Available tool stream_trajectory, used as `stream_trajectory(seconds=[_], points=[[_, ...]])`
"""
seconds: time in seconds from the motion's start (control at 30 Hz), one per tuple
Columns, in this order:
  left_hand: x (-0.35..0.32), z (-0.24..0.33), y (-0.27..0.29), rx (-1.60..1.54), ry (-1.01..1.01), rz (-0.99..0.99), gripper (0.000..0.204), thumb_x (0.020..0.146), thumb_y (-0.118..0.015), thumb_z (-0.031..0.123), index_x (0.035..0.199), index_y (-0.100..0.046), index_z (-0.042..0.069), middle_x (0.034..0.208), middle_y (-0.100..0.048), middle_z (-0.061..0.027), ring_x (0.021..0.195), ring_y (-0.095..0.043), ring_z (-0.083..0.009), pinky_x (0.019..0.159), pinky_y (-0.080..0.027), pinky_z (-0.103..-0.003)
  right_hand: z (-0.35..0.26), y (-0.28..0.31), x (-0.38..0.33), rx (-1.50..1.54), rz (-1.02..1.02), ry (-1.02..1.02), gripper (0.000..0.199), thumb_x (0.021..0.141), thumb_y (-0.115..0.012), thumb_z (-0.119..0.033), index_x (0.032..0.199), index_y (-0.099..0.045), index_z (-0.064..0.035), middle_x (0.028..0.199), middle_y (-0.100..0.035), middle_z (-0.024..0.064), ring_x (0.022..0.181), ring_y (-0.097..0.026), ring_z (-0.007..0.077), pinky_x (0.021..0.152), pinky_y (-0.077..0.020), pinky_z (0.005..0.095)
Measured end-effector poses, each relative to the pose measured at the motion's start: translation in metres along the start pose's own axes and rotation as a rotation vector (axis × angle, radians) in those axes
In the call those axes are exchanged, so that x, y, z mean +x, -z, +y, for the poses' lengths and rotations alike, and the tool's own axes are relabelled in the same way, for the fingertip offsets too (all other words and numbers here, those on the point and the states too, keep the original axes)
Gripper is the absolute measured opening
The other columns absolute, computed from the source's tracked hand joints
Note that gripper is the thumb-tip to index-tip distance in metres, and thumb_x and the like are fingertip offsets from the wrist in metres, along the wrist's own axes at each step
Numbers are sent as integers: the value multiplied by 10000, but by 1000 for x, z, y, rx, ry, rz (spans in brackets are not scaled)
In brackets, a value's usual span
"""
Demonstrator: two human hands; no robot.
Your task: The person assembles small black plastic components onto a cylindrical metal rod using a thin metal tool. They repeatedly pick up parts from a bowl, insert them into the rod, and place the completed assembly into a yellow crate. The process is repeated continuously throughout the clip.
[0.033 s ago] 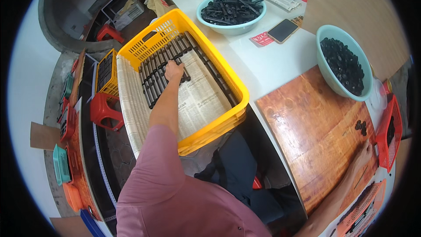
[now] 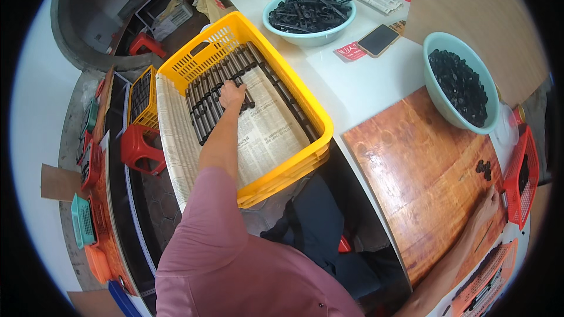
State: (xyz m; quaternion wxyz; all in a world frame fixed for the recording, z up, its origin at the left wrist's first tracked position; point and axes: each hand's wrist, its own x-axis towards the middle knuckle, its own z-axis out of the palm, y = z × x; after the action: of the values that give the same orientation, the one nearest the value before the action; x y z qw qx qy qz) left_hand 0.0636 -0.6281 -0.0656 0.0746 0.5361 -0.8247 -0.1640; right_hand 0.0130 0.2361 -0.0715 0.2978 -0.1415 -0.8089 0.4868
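Note:
Inside a yellow plastic crate [image 2: 323, 147] lined with newspaper, my left hand [image 2: 233, 94] is closed on a dark metal tube [image 2: 249, 101] at the near end of the rows. Several similar dark tubes with black collars [image 2: 205, 111] lie side by side there, and another line of them [image 2: 288, 100] runs along the crate's right wall. My right hand [image 2: 486, 202] is at the right edge of a wooden board [image 2: 411, 170], its fingers drawn together; what they hold, if anything, is hidden. Just beyond it sits a small cluster of black parts [image 2: 483, 170].
A pale green basin of black tubes [image 2: 309, 35] and another basin of small black parts [image 2: 435, 82] stand on the white table. A phone [image 2: 379, 41] lies between them. Red basket [image 2: 520, 211] and orange basket [image 2: 505, 258] flank my right arm. A red stool [image 2: 138, 147] stands left of the crate.

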Motion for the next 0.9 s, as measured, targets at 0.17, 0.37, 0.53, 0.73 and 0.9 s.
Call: stream_trajectory(seconds=[0.17, 0.37, 0.53, 0.73, 0.9], points=[[-13, -23, -1, 156, -515, 197, 368, 935, -692, 281, 1249, -631, 99, 1276, -575, -126, 1222, -535, -305, 1007, -430, -479, -3, 0, -1, 46, -11, -66, 414, 1032, -590, -363, 715, -496, -114, 666, -355, -78, 602, -303, 53, 524, -221, 268], [-12, -44, -1, 313, -874, -108, 507, 947, -610, 423, 1336, -620, 98, 1510, -469, -131, 1363, -460, -304, 1091, -392, -451, 5, 2, 0, -16, 0, 2, 407, 1028, -595, -335, 718, -495, -91, 671, -369, -69, 618, -321, 61, 542, -248, 277], [-31, -49, 20, 509, -907, -82, 651, 921, -646, 483, 1447, -519, 120, 1539, -435, -129, 1413, -410, -294, 1135, -348, -449, -7, -3, -4, -12, -5, -90, 402, 1022, -591, -302, 710, -518, -60, 670, -415, -51, 637, -354, 72, 568, -291, 281], [-45, -8, 39, 14, -662, 30, 476, 915, -674, 379, 1244, -648, 36, 1196, -659, -180, 1109, -620, -359, 965, -472, -467, -33, -9, -17, -80, 54, 86, 380, 1017, -587, -289, 771, -561, -1, 695, -491, 8, 683, -434, 107, 625, -379, 311], [-66, 72, 74, -355, -967, 464, 295, 904, -700, 163, 1168, -662, 37, 1087, -658, -163, 1051, -629, -340, 894, -499, -418, -46, -11, -20, -85, 39, -10, 397, 1019, -582, -289, 737, -490, -25, 681, -422, -4, 675, -390, 105, 624, -347, 313]])
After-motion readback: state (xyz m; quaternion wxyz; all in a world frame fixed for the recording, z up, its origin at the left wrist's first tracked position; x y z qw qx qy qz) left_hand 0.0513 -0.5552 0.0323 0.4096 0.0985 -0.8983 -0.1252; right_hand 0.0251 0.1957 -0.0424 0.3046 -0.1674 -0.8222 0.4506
